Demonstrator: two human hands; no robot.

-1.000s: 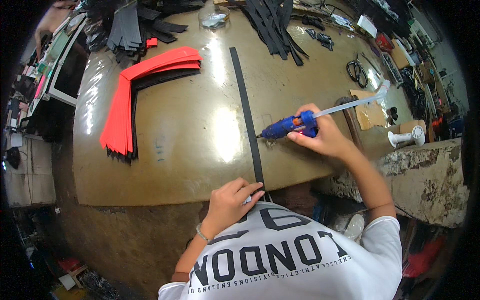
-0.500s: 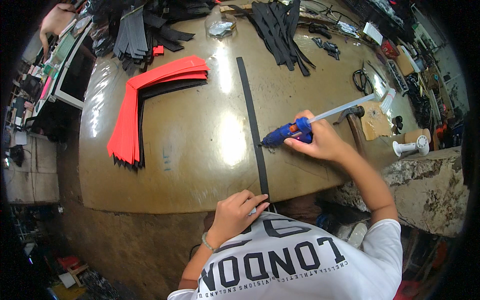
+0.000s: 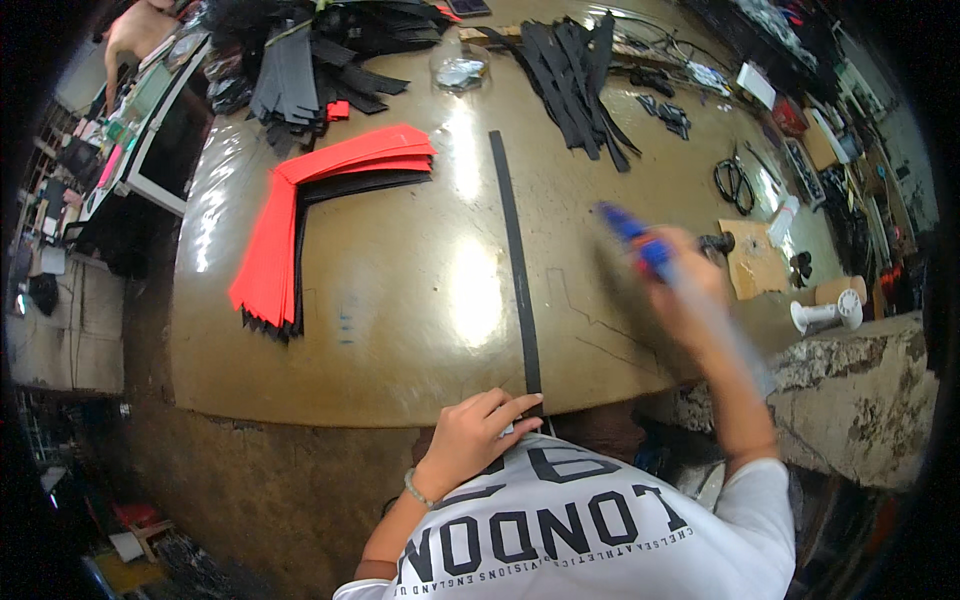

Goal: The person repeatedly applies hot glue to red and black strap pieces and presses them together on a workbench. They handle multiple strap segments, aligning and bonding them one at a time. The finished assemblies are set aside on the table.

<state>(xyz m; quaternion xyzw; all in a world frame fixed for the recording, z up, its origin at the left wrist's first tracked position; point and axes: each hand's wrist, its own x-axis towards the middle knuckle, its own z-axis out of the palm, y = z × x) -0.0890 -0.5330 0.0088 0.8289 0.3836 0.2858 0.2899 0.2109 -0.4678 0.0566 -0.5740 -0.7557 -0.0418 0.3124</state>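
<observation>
Pinching the black strip (image 3: pixel 515 265) by its near end in an almost-closed left grip (image 3: pixel 485 425)! Stretching near to far along the surface (image 3: pixel 400 300), leaning slightly left. Wrapping the right grip (image 3: pixel 680 285) round a blurred blue glue gun (image 3: pixel 640 245), right of the strip, pointing far-left!

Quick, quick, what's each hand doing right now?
Left hand: holding the near end of the black strip; pinching or pressing, cannot tell.
Right hand: closed around the blue glue gun, blurred.
</observation>
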